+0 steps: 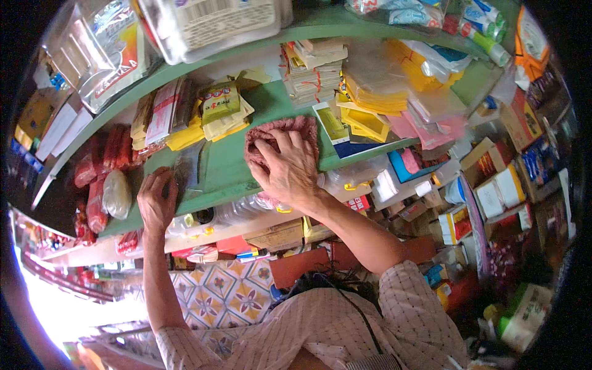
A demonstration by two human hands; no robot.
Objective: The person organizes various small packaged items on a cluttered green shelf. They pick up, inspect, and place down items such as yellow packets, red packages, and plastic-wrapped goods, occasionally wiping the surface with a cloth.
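My right hand (289,169) presses a dusty-pink terry cloth (303,127) onto the bare middle of a green shelf (226,162). Its fingers spread over the cloth and the thumb lies along the near side. At the front edge, further left, my left hand (157,199) is raised with curled fingers; whether anything sits inside them is hidden. Beside it lies a clear plastic sleeve (188,166). Yellow packets (222,111) stand behind the sleeve. To the right of the cloth are a green-and-white card (330,122) and yellow paper frames (365,122).
Tied paper bundles (314,74) are stacked at the back. Pink plastic bags (430,122) overhang the right side. Red packets (97,199) and a white bag (116,194) crowd the left end. An upper shelf (323,34) holds a plastic tub (217,27). Clear jars (245,208) stand below.
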